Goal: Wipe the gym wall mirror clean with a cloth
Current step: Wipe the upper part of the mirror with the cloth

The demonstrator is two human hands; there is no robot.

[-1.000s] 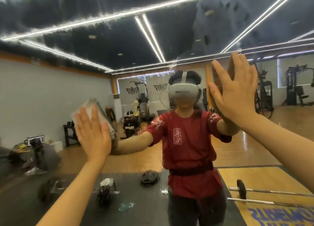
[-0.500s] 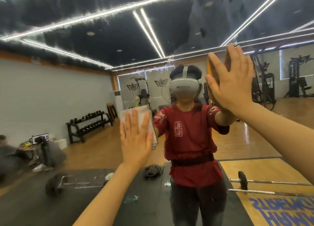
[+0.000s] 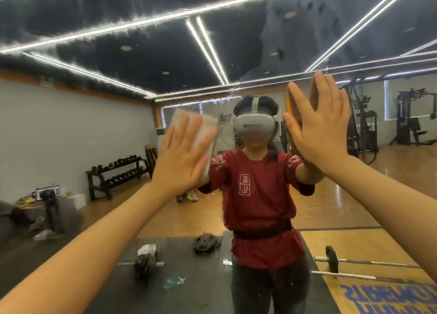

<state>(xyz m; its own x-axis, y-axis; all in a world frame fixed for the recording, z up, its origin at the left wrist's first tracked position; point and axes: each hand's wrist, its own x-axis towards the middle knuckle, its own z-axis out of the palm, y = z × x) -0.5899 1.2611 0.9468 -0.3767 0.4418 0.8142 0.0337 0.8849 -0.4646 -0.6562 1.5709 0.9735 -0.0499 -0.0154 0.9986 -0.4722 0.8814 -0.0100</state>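
The wall mirror (image 3: 118,129) fills the whole view and shows a person in a red shirt with a headset. My left hand (image 3: 182,157) lies flat with straight fingers, pressing a pale folded cloth (image 3: 205,131) against the glass left of centre. The cloth sticks out above and to the right of my fingers. My right hand (image 3: 321,129) rests flat on the mirror at upper right, fingers straight and spread, holding nothing. Water drops and streaks show on the glass near the centre.
Everything else is reflection: a dumbbell rack (image 3: 118,174) at left, a barbell (image 3: 350,266) on the floor at lower right, weight machines (image 3: 411,119) at far right, and a dark floor mat (image 3: 179,278) with small items on it.
My left hand slid the cloth across the glass to the right and upward, from far left to near the reflected head. My right hand stayed flat on the mirror.
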